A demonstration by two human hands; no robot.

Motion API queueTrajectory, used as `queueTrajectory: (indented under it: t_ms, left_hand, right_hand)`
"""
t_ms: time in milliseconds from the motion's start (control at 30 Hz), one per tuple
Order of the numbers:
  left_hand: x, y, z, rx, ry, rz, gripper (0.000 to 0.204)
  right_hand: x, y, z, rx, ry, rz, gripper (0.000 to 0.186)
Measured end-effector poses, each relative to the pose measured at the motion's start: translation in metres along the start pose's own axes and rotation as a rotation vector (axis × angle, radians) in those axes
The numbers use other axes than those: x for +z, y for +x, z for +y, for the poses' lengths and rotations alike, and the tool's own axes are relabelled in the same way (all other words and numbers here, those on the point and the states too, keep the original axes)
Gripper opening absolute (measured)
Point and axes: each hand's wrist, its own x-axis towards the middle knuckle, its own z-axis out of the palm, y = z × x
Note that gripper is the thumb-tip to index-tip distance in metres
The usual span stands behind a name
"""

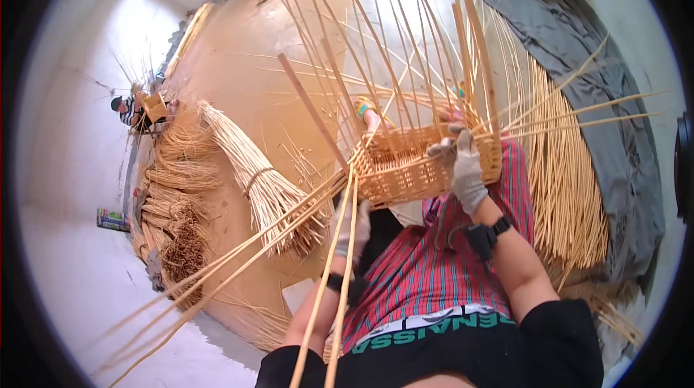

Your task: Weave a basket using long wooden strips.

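A half-woven wicker basket rests tilted across my lap, its side walls woven part way up. Long upright canes rise from it, along with several flat wooden stakes. My right hand, in a pale grey glove, is closed over the rim of the near wall, toward its right end. Below the left corner is my gloved left hand; long weaving canes cross in front and hide most of its fingers. More canes fan out from that corner to the lower left.
Left on the floor lies a tied bundle of peeled canes, with stacked cane bundles beyond by the wall. To the right, loose canes lie beside a grey cloth. Another person sits far left. Long cane ends reach out widely.
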Motion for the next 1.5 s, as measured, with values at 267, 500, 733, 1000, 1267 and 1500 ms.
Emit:
queueTrajectory:
  t_ms: [267,500,733,1000,1267,1500]
  left_hand:
    - [0.046,0.069,0.044,-0.479,-0.958,-0.277,0.029]
    - [0.068,0.062,0.042,-0.563,-1.045,-0.062,0.027]
    - [0.070,0.069,0.024,-0.289,-0.800,-0.007,0.032]
    - [0.070,0.075,0.054,-0.735,-1.154,0.079,0.050]
    - [0.061,0.070,0.075,0.087,-0.465,0.492,0.055]
    - [0.062,0.086,0.114,-0.268,-0.486,-0.517,0.041]
  right_hand:
    - [0.007,-0.019,-0.027,0.039,-0.424,0.107,0.008]
    - [0.165,0.069,0.009,-0.960,-1.619,-0.551,0.024]
    - [0.029,0.000,-0.024,-0.387,-0.498,-0.287,0.025]
    - [0.046,-0.037,-0.020,-0.379,-0.662,-0.290,0.016]
    - [-0.021,-0.020,-0.089,-0.174,-0.543,0.191,0.012]
    - [0.055,0.045,-0.076,-0.686,-1.376,-0.479,0.044]
